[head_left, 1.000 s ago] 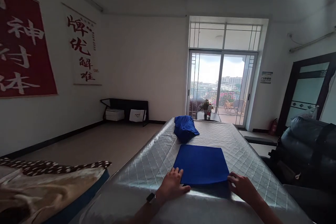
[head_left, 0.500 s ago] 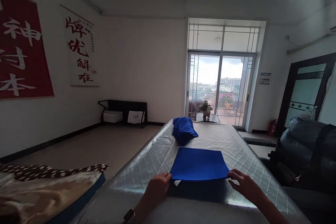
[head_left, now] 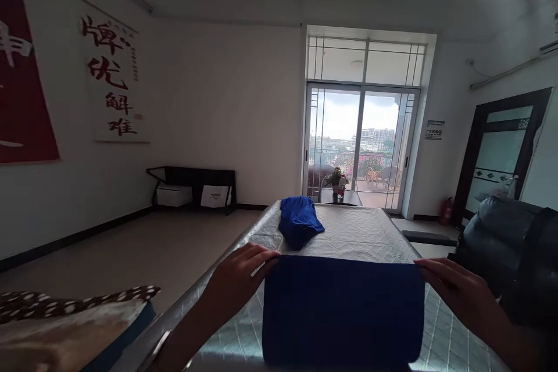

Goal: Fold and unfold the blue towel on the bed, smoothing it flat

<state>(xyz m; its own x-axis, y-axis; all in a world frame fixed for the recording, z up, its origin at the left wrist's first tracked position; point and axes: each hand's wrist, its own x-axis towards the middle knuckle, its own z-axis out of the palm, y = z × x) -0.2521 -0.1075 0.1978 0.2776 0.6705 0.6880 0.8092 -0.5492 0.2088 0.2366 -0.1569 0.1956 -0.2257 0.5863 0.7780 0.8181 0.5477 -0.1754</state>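
A dark blue piece of fabric [head_left: 343, 311] hangs upright in front of me, its top edge stretched between my two hands. My left hand [head_left: 244, 267] pinches its upper left corner. At the upper right corner, my right hand [head_left: 455, 279] grips the cloth between thumb and fingers. Both hands are raised above the silver quilted mattress [head_left: 349, 221]. Farther back on the mattress, near its left far corner, lies a crumpled blue cloth [head_left: 299, 221]. The lower edge of the held fabric reaches down to the bottom of the view.
A polka-dotted brown and beige bedding pile [head_left: 78, 325] lies at the lower left. To the right stands a black leather seat [head_left: 501, 250]. Beyond the mattress are a small table [head_left: 340, 197] with a plant and bottle, and a sliding glass door [head_left: 357, 145].
Both hands have lifted the blue fabric off the mattress toward me, so it now hangs upright and looks larger. The hands are farther apart. The view has turned slightly right.
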